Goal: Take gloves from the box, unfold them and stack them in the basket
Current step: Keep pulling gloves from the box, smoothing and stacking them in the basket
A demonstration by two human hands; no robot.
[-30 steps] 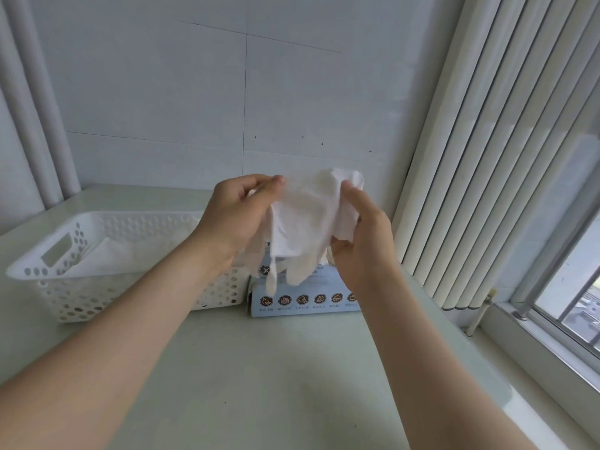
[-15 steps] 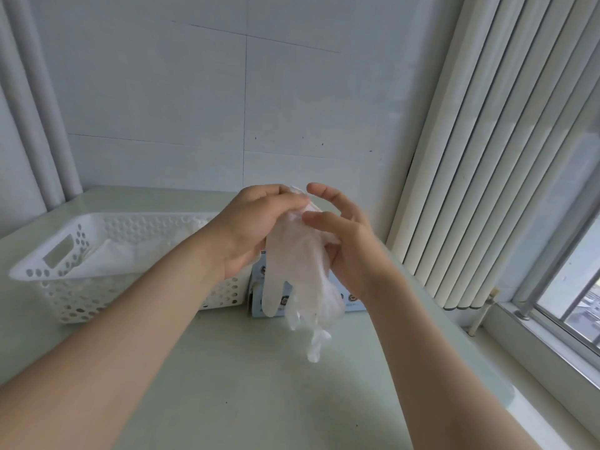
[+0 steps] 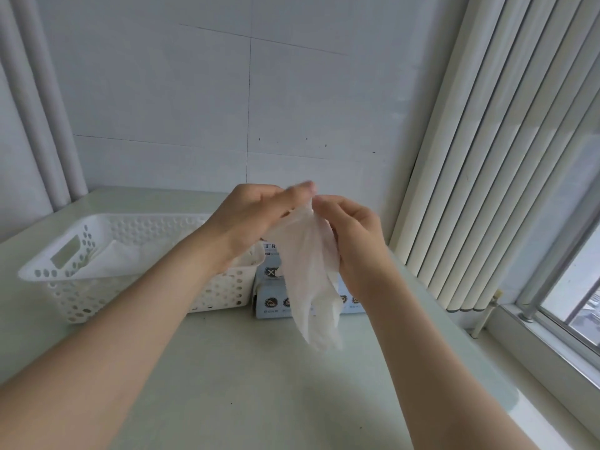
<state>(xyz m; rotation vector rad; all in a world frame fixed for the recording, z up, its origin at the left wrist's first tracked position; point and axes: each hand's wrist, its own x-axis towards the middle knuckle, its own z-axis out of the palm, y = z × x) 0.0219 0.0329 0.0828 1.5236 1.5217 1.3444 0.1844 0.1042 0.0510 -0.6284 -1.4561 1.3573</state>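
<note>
The left hand [image 3: 256, 216] and the right hand [image 3: 354, 241] meet fingertip to fingertip at chest height above the bench [image 3: 259, 391]. Each pinches the top edge of one thin white disposable glove [image 3: 311, 280]. The left fingertips are blurred, so the exact grip there is hard to read; the right thumb and forefinger are plainly closed on the film, with the other fingers curled loosely behind it.

The glove hangs straight down from that shared pinch, crumpled and half opened. Its lower end is smeared, so I cannot tell whether the cuff or the fingers are uppermost. Holding it by one edge in the air seems meant to let its own weight pull the folds out, which would put this at the unfolding step.

Directly behind the hanging glove stands the pale blue glove box [image 3: 269, 297], its front partly hidden. Touching or just beside its left side is the white perforated basket [image 3: 81, 297], with a flat layer of stacked gloves [image 3: 120, 258] already inside. With box and basket side by side, carrying a glove across is a short move. Vertical blinds [image 3: 487, 157] and a window [image 3: 571, 287] are to the right.
</note>
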